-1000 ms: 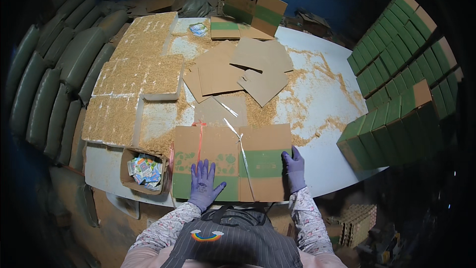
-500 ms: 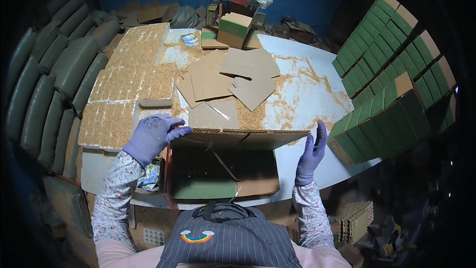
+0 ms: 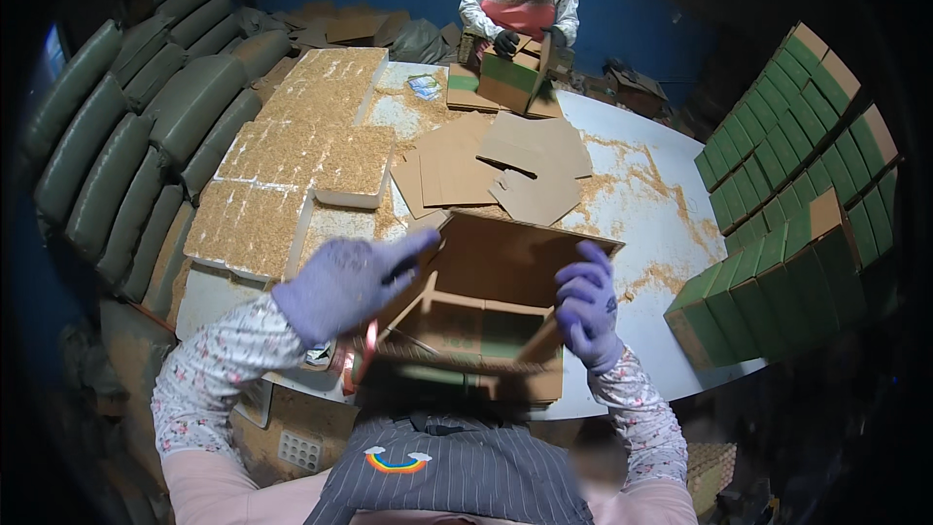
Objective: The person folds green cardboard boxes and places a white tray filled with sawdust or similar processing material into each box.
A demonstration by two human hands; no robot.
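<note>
A brown cardboard box [image 3: 510, 258] stands opened out in front of me at the table's near edge, its hollow inside facing up. My left hand [image 3: 340, 282], in a purple glove, grips its left side, with the forefinger stretched along the edge. At the right side, my right hand [image 3: 588, 309], gloved alike, has its fingers bent around the cardboard. Beneath the box lie flat green-and-brown cartons [image 3: 530, 387]. Something red and strip-like [image 3: 367, 342] shows beside the box, under my left wrist.
White trays of straw-coloured shavings [image 3: 262, 160] cover the table's left. Loose cardboard sheets [image 3: 447, 170] lie mid-table. Across it, a person [image 3: 530, 5] in dark gloves handles another box [image 3: 510, 83]. Stacked green cartons [image 3: 777, 277] stand right; full grey-green sacks [image 3: 199, 107] pile up left.
The carton has gone from flat and folded to an open box. My right hand has moved from apart onto its right side. The view has shifted, and the other person's box has turned.
</note>
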